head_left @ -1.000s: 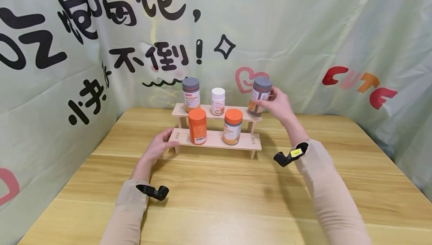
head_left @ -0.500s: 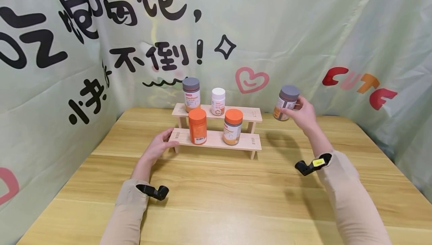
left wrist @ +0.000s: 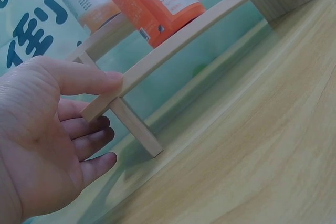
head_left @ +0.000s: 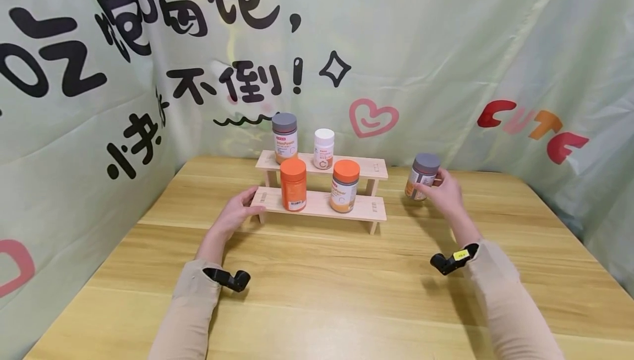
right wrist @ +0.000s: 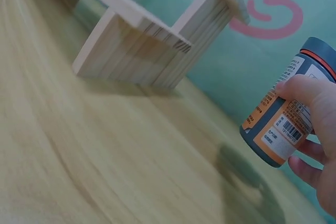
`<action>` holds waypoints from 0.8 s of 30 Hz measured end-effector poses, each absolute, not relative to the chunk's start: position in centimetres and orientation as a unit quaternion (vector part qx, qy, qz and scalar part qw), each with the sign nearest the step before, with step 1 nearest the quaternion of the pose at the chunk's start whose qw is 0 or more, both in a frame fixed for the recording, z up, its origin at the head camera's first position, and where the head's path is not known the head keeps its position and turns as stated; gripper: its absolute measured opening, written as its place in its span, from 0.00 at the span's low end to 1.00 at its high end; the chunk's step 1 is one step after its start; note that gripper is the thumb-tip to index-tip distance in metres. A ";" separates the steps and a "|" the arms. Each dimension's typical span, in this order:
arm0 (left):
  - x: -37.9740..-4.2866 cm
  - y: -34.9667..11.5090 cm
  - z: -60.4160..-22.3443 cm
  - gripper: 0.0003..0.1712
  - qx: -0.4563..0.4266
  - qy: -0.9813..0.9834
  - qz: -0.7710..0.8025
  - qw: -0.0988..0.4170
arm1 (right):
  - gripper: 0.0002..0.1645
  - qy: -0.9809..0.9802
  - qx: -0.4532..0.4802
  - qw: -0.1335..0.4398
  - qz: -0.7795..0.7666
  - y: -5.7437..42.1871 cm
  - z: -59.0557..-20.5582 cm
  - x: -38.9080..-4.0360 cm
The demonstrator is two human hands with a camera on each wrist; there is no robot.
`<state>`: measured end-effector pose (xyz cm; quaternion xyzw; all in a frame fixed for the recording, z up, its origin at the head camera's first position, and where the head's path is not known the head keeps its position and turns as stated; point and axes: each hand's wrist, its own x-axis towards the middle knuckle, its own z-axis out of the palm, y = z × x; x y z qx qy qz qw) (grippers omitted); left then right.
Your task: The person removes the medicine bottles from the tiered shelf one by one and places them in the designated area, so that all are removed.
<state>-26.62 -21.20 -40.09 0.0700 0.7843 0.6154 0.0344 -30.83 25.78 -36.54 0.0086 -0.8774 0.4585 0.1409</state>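
My right hand (head_left: 447, 197) grips a supplement bottle (head_left: 422, 177) with a grey cap and an orange-and-grey label, right of the stand. In the right wrist view this bottle (right wrist: 289, 108) tilts, and its shadow lies apart from its base, so it hangs a little above the table. My left hand (head_left: 236, 211) holds the left end of the two-step wooden stand (head_left: 317, 211). Seen from the left wrist, the thumb (left wrist: 107, 82) presses the lower step's edge and the other fingers lie behind and under its end.
On the upper step stand a grey-capped bottle (head_left: 285, 142) and a small white bottle (head_left: 323, 151). The lower step bears an orange bottle (head_left: 294, 186) and an orange-capped bottle (head_left: 344, 189). A printed curtain (head_left: 436, 63) hangs behind the wooden table (head_left: 322, 294).
My right hand has lifted the grey-capped bottle off the upper step's right end, carried it rightward and lowered it towards the table. The left hand has stayed at the stand.
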 end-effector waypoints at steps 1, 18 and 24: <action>-26.6 -21.2 -40.1 0.44 0.069 0.783 0.617 0.034 | 0.35 -0.878 0.010 0.139 0.458 25.8 -36.8 -30.9; -26.7 -21.1 -40.0 0.43 0.069 0.790 0.608 0.035 | 0.38 -0.873 0.018 0.089 0.479 26.1 -39.1 -31.5; -26.6 -21.1 -39.9 0.43 0.069 0.786 0.613 0.035 | 0.39 -0.875 0.021 0.089 0.476 26.1 -39.2 -31.5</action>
